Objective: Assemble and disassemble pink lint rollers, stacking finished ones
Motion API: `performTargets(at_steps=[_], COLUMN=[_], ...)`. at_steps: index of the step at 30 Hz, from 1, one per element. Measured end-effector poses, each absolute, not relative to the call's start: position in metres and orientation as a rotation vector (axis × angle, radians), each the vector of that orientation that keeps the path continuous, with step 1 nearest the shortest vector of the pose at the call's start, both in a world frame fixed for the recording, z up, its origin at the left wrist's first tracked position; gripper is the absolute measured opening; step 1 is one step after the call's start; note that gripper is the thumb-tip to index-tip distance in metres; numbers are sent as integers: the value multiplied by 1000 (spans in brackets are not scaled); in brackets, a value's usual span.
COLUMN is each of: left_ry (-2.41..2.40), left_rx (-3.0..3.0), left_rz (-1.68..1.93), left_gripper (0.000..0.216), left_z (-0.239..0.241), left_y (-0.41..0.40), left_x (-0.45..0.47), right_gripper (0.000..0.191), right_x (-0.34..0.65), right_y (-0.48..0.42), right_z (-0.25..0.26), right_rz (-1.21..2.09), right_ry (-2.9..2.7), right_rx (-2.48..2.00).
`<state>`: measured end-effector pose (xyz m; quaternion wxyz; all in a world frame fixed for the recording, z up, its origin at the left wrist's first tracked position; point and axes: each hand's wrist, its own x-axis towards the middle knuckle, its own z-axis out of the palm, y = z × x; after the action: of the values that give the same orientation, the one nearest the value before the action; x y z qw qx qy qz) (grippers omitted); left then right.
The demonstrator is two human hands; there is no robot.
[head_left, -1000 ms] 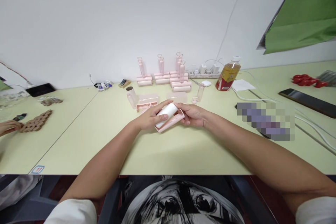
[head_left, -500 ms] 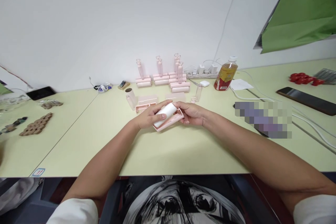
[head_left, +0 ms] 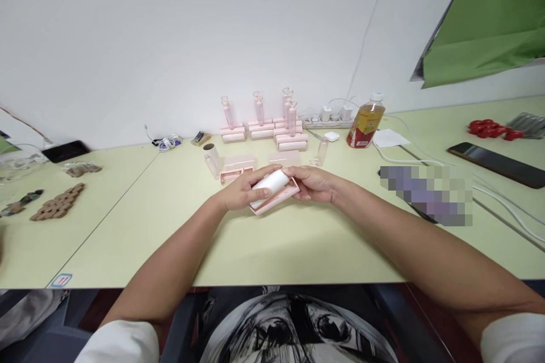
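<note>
My left hand (head_left: 243, 190) is closed round a white lint-roller roll (head_left: 276, 182), thumb lying along its near side. The roll rests tilted over a narrow pale pink case (head_left: 279, 199), partly within its open top. My right hand (head_left: 314, 184) grips the right end of this case, its thumb by the roll's upper end. Some of its fingers are hidden behind the case. Just beyond my hands are another open pink case (head_left: 232, 176), a pale lid (head_left: 284, 158) and a clear pink handle piece (head_left: 322, 153). A cardboard-cored roll (head_left: 212, 160) stands upright at the left.
Several finished-looking pink rollers (head_left: 291, 139) with upright handles line the wall. A drink bottle (head_left: 367, 122) stands beside a power strip (head_left: 315, 123). Cables and a dark phone (head_left: 496, 163) lie at the right. Brown cylinders (head_left: 58, 202) are grouped at the left.
The white roll lies slightly flatter against the pink case, whose right end has tipped a little. Both hands keep their hold with only small shifts.
</note>
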<state>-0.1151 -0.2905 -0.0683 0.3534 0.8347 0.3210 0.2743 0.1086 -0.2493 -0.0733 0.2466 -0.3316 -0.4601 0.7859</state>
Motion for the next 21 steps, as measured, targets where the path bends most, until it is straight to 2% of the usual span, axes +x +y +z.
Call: performTargets(at_steps=[8, 13, 21], left_ry=[1001, 922, 993], left_rx=[2264, 2267, 2253], left_rz=[784, 928, 771], left_gripper=[68, 67, 66], left_z=[-84, -86, -78], left_y=[-294, -295, -298], left_x=[-127, -127, -129], right_gripper=[30, 38, 38], right_x=[113, 114, 107], right_y=[-247, -251, -257], right_z=[-76, -72, -79], right_rz=[1931, 1749, 1543], right_ry=[-1355, -1445, -1547], right_rx=[-803, -708, -743])
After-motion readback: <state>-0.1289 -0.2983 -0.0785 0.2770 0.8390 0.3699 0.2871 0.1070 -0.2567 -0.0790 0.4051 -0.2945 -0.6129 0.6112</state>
